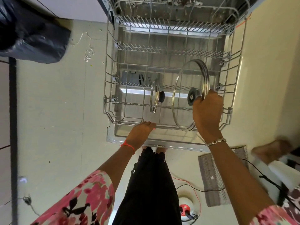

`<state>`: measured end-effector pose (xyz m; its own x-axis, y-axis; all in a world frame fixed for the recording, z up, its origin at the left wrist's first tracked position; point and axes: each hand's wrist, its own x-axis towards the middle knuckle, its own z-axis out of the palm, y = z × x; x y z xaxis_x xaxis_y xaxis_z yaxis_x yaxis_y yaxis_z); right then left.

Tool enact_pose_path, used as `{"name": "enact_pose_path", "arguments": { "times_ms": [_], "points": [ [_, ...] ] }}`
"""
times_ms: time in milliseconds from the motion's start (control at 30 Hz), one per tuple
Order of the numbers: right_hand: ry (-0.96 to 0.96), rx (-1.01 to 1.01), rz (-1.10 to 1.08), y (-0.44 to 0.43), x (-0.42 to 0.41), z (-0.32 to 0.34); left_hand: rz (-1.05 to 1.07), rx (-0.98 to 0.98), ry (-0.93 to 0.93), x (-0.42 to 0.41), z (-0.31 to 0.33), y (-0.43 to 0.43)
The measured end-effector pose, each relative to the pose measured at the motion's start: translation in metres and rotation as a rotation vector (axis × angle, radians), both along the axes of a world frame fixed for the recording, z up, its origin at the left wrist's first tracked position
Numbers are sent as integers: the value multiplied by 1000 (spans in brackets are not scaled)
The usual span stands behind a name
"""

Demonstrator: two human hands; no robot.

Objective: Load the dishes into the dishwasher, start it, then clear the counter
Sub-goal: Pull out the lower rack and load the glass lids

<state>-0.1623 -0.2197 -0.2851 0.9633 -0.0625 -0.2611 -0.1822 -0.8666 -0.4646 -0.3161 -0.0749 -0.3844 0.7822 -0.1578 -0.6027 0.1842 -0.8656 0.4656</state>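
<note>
Left hand [141, 132] rests, fingers loosely bent, on the front rim of the pulled-out lower rack [110, 98]. Inside the rack a small glass lid [154, 98] stands on edge. Just beside it, right hand [207, 111] grips the large glass lid [183, 88] by its rim, upright within the rack.

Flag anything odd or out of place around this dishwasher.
Pale flecks of debris litter the dishwasher's far end, beyond the lower rack, so it looks dirty inside. A tangled clear string lies loose on the floor left of it. The large glass lid in the right hand looks sound.
</note>
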Motion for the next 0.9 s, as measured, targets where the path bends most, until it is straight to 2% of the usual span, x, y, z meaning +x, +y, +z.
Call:
{"name": "enact_pose_path", "arguments": {
  "times_ms": [133, 433, 667, 833, 900],
  "points": [
    [2, -8, 16, 1, 0, -1, 19, -12, 10, 1, -2, 2],
    [154, -36, 87, 9, 1, -36, 53, 36, -38, -1, -3, 0],
    [256, -50, 163, 8, -10, -49, 36, 55, 33, 4, -1, 1],
    [319, -130, 313, -1, -10, -37, -19, 80, 112, 11, 10, 1],
    [279, -192, 400, -4, -12, -22, -20, 98, 115, 13, 26, 3]
  ]
}}
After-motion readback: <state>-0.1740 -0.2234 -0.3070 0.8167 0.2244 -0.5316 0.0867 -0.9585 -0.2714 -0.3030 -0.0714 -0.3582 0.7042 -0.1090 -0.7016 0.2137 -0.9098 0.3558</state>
